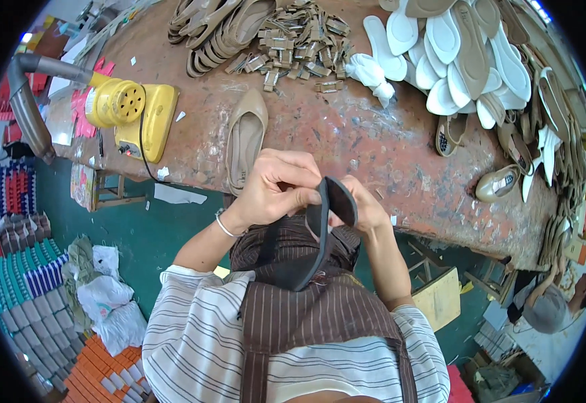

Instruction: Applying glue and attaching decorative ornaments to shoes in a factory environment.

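Observation:
Over my lap I hold up a dark flat shoe [318, 232], its thin black edge turned toward me and its rounded end at the top. My left hand [281, 187] pinches the near edge with thumb and fingers. My right hand [367, 205] grips the rounded end from the other side, and its fingertips are partly hidden behind the shoe. On the table edge, just beyond my left hand, lies a beige pointed flat shoe [247, 131] with its opening up.
Small buckled tan strap pieces [299, 41] are heaped at the back, beside stacked tan shoes [222, 33]. White and tan insoles [461, 60] pile at the right. A yellow machine [146, 121] with a grey hose stands at the left. Plastic bags [108, 302] lie on the green floor.

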`<action>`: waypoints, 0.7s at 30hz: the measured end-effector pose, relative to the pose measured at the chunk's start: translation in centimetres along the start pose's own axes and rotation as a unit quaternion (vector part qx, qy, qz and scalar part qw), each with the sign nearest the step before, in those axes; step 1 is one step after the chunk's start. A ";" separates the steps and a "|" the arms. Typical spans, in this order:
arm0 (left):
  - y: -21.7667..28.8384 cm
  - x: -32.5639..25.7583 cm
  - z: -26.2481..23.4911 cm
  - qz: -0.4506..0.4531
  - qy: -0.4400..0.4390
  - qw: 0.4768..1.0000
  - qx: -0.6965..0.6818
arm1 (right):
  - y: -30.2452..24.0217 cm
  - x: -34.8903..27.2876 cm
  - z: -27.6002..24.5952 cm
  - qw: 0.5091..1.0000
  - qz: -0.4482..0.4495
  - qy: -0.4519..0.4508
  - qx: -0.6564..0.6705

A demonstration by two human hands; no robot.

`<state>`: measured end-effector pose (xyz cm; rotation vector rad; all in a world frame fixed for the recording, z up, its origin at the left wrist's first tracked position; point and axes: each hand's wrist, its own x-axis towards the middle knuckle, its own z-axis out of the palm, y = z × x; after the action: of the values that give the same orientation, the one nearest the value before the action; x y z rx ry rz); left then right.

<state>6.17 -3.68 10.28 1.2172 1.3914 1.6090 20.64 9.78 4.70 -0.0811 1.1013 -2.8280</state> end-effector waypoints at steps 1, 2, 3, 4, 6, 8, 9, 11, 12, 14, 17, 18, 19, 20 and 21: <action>-0.3 0.2 0.2 0.048 -0.019 0.998 -0.035 | 0.5 0.5 0.1 0.994 0.004 -0.065 0.083; -0.5 0.6 0.4 0.096 -0.041 0.992 -0.071 | 1.4 0.4 -0.3 0.995 -0.003 -0.058 0.080; 0.1 0.7 0.3 0.045 -0.051 0.993 -0.093 | 2.6 0.5 -0.8 0.995 -0.029 -0.046 0.079; 0.7 0.7 0.2 0.047 -0.058 0.993 -0.094 | 3.3 0.5 -1.0 0.995 -0.054 -0.035 0.078; 1.3 0.1 -0.3 0.089 0.055 0.991 0.079 | 1.8 0.6 1.2 0.992 -0.086 0.086 -0.011; 1.3 -0.6 -0.7 0.104 0.101 0.980 0.135 | 0.2 2.0 5.1 0.963 -0.098 0.224 -0.112; 1.1 -0.8 -0.9 0.122 0.160 0.960 0.196 | 0.9 2.1 4.8 0.938 -0.087 0.254 -0.219; 0.2 -1.1 -0.7 0.146 0.252 0.924 0.248 | 2.4 3.4 5.7 0.760 -0.224 0.333 -0.511; 0.0 -1.3 -0.3 0.148 0.253 0.923 0.249 | 3.0 4.2 6.1 0.660 -0.305 0.352 -0.590; 0.1 -1.8 0.0 0.113 0.327 0.896 0.279 | 3.5 4.9 7.3 0.632 -0.312 0.368 -0.607; -0.2 -2.6 -1.5 0.108 0.306 0.928 0.182 | 4.1 4.7 8.2 0.727 -0.266 0.359 -0.521; -0.2 -3.1 -2.2 0.100 0.266 0.954 0.094 | 4.3 4.5 8.0 0.828 -0.203 0.327 -0.408; -0.1 -3.8 -2.5 0.021 0.239 0.967 -0.086 | 4.6 4.1 7.3 0.912 -0.116 0.282 -0.275; -0.4 -4.2 -2.8 0.023 0.243 0.966 -0.083 | 4.3 4.1 7.1 0.914 -0.116 0.276 -0.275; -0.9 -4.5 -3.2 0.063 0.194 0.968 -0.147 | 3.9 4.3 6.8 0.973 -0.069 0.162 -0.148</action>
<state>4.65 -8.75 8.43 0.8591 1.2560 2.1413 17.27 1.83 7.16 0.3032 1.6397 -2.8384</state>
